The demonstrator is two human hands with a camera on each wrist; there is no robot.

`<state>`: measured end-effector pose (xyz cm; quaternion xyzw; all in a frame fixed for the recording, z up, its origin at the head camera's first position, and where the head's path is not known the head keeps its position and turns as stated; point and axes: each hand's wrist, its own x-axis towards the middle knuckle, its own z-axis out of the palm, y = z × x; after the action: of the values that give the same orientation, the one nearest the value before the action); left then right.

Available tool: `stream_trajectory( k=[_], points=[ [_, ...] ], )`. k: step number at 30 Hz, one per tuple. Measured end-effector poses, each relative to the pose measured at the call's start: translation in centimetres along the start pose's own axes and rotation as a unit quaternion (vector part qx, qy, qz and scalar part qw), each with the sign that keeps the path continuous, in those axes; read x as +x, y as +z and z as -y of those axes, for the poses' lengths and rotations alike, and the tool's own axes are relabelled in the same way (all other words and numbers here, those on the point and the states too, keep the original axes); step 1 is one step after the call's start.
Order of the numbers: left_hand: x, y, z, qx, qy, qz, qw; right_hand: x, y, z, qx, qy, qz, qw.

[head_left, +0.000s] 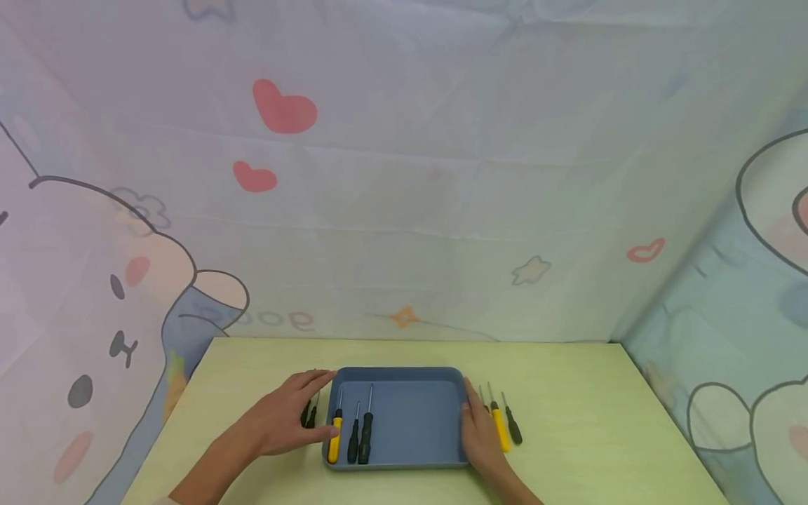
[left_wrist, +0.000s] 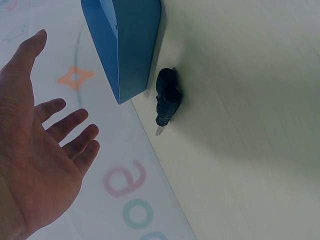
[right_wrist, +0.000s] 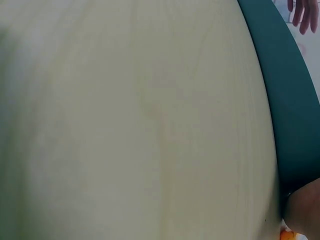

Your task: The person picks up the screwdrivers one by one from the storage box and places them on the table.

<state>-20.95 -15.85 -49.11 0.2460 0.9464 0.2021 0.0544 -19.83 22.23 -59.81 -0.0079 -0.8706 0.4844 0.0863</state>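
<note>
- The blue tray (head_left: 419, 424) lies on the table (head_left: 581, 421), three screwdrivers (head_left: 365, 438) inside; probably light, stiff, rather smooth.
- Left grip (head_left: 293, 417): fingers apart, at left side.
- Right grip (head_left: 481, 431): at right side; whether clamped, I cannot tell.
- Better to hold both side walls, level.

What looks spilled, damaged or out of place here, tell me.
Nothing stands out as spilled or damaged. Three screwdrivers lie towards the left side of the tray, while black-handled tools lie left of it and other screwdrivers right of it, on the table. That seems merely unsorted, not odd.
</note>
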Motion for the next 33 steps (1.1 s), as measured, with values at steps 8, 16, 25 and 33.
stream_trajectory(
  k=[8, 16, 25, 33],
  points=[
    [0.1, 0.5, -0.3, 0.009, 0.002, -0.008, 0.9999, 0.0, 0.1, -0.2, 0.000, -0.004, -0.004, 1.000],
    [0.3, 0.2, -1.1, 0.036, 0.012, -0.023, 0.9990, 0.1, 0.1, -0.3, -0.006, -0.012, -0.010, 1.000],
    [0.5, 0.0, -1.9, 0.030, 0.016, -0.019, 0.9992, 0.0, 0.0, 0.0, -0.003, -0.011, -0.011, 1.000],
    [0.8, 0.3, -2.0, 0.045, 0.022, -0.019, 0.9986, 0.0, 0.0, -0.2, -0.007, -0.014, -0.010, 1.000]
  ],
)
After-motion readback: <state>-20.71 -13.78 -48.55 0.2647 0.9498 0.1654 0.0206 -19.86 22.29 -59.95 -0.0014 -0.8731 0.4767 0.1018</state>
